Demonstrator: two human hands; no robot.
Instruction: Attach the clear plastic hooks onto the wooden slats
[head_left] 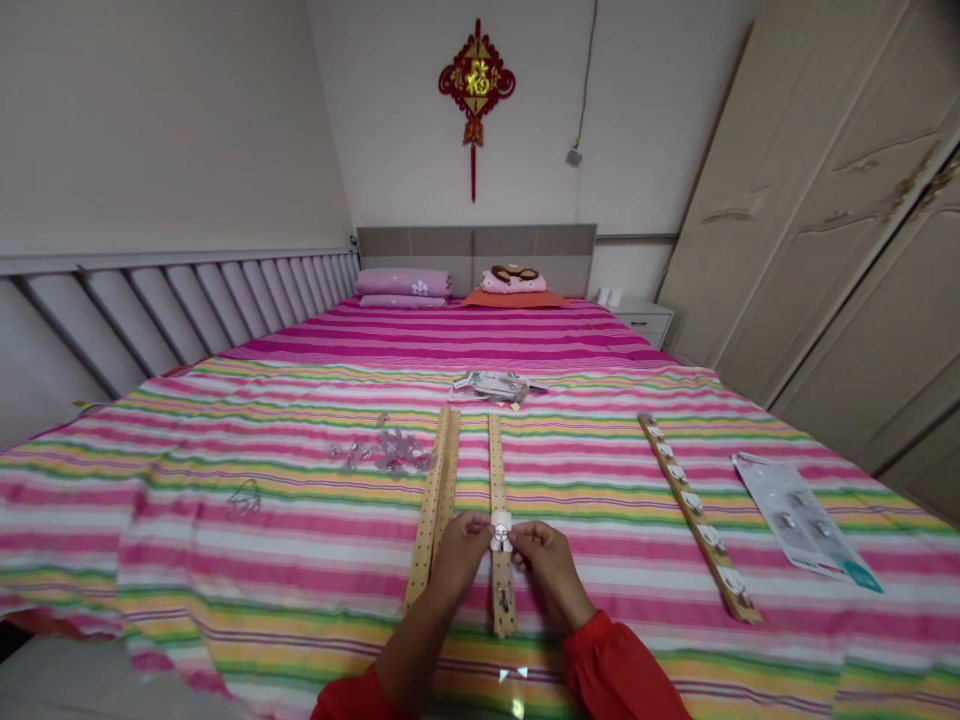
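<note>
A narrow wooden strip with holes [496, 470] lies lengthwise on the bed in front of me. Over it, a small white hook plate [501, 520] is pinched from both sides. My left hand [463, 550] has its thumb and fingertips closed on the plate's left edge, and my right hand [547, 565] closes on the right edge. Whether the plate touches the wood I cannot tell. Nearer to me on the same strip is a small metal hook [504, 600]. Just left of my left hand lie more perforated wooden strips [427, 525], side by side.
To the right lies a wooden strip [701, 530] bearing several white hooks, beside a blister pack [802, 515]. Small clear pieces [394, 450] are heaped at left, near a thin loop [244, 497]. A clear packet [495, 387] lies farther back. A railing [187, 310] borders the bed.
</note>
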